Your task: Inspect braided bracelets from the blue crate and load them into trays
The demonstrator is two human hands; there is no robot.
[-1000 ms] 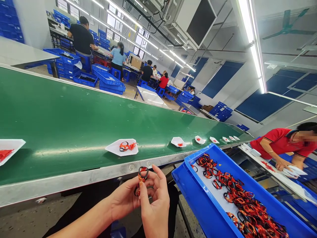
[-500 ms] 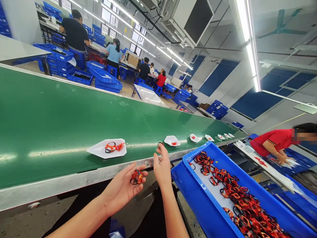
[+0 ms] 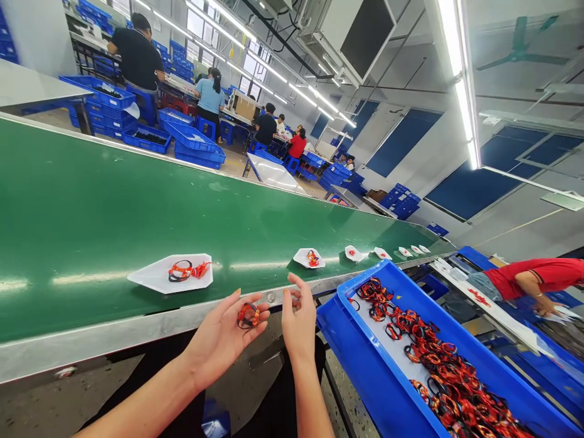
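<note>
My left hand (image 3: 219, 340) lies palm up below the conveyor's metal edge (image 3: 114, 337), cradling a small bunch of orange and black bands (image 3: 247, 315) on its fingers. My right hand (image 3: 298, 319) hovers beside it, fingers loosely apart and empty, close to the belt edge. Just beyond it on the green belt (image 3: 114, 207) sits a small white tray (image 3: 302, 261) with a few bands in it. A larger white tray (image 3: 150, 281) with orange and black bands (image 3: 183, 271) lies further left on the belt.
A blue bin (image 3: 340, 340) holding several orange and black bands (image 3: 438, 365) stands at my right. More white trays (image 3: 353, 253) trail down the belt. A co-worker in red (image 3: 541, 277) reaches over a bench at far right. People sit among blue crates (image 3: 196, 143) behind.
My right hand carried a black band from my left hand toward the belt and now has drawn back empty. The trays have moved left along the belt. The co-worker in red leaned further right.
</note>
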